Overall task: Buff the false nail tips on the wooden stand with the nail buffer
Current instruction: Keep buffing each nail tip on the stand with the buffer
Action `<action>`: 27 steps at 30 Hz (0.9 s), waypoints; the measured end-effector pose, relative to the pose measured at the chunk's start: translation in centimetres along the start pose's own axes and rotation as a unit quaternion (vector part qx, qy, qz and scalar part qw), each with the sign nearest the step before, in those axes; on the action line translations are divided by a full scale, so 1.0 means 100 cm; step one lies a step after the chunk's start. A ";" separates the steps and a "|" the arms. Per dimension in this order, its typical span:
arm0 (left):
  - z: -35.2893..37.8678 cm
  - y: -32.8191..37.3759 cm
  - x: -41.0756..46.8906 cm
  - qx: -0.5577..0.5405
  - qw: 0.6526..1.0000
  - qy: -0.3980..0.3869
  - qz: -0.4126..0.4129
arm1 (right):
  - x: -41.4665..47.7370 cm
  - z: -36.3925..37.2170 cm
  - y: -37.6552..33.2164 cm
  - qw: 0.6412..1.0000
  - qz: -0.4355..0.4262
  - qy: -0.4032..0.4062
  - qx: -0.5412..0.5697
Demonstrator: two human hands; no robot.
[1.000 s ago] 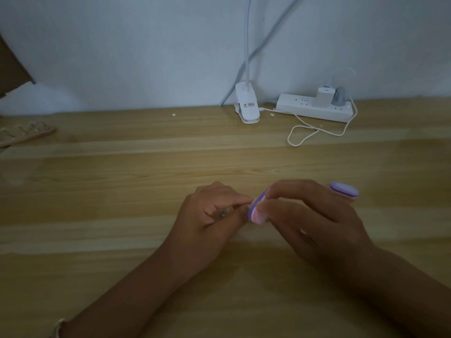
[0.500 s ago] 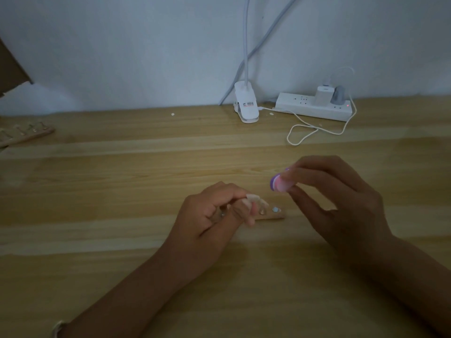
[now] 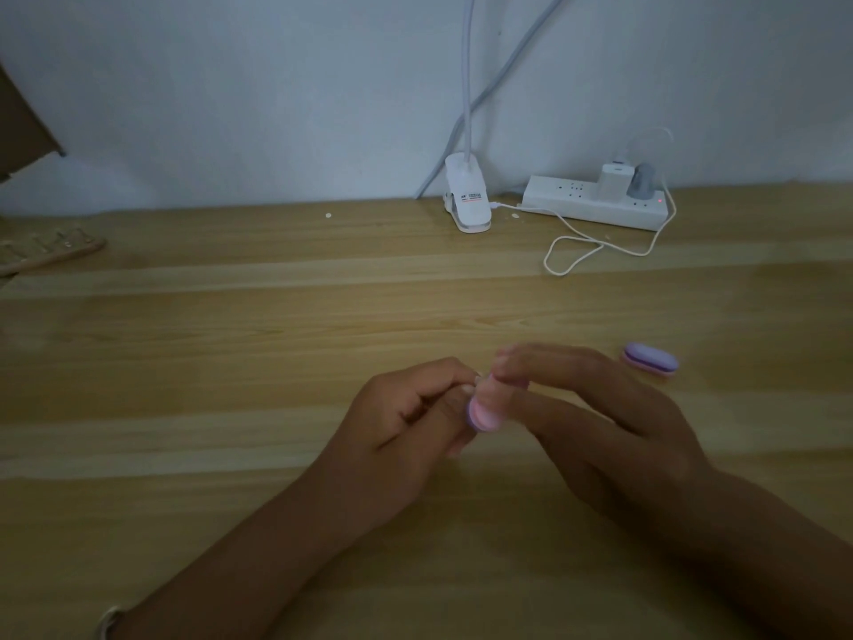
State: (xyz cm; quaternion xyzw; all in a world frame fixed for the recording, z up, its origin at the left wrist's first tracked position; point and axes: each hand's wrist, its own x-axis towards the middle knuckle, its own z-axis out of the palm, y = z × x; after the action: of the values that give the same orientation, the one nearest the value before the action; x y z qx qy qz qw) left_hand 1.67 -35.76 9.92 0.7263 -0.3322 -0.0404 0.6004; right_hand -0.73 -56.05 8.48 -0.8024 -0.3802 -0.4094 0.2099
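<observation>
At the middle of the wooden table my left hand [image 3: 406, 418] curls its fingers round the small wooden stand with the false nail tips, which my fingers hide almost fully. My right hand [image 3: 595, 422] pinches a pink and purple nail buffer [image 3: 482, 411] between thumb and fingers and holds it against the left hand's fingertips, where the stand is. Motion blurs the right fingers.
A second purple buffer [image 3: 651, 361] lies on the table to the right of my hands. Another wooden nail stand [image 3: 46, 251] sits at the far left. A white clip lamp [image 3: 466, 200], a power strip [image 3: 595, 203] and a looped white cable [image 3: 600, 249] are at the back.
My right hand lifted the buffer up and away from the stand half a second ago, and has now brought it back down against the left hand's fingertips. The left hand stayed put.
</observation>
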 end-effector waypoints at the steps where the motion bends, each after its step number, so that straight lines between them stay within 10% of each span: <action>1: 0.000 0.000 0.000 -0.040 0.999 -0.008 -0.022 | 0.000 -0.002 0.003 1.000 0.010 -0.003 -0.002; 27: 0.001 0.003 0.003 -0.195 0.970 -0.041 -0.142 | -0.001 0.002 0.001 0.999 0.031 -0.014 0.029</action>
State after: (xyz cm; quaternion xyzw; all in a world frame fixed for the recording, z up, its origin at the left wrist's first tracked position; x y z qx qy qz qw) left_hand 1.71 -35.97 10.25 0.6329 -0.2355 -0.2186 0.7044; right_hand -0.53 -56.02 8.26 -0.8128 -0.3699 -0.3805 0.2402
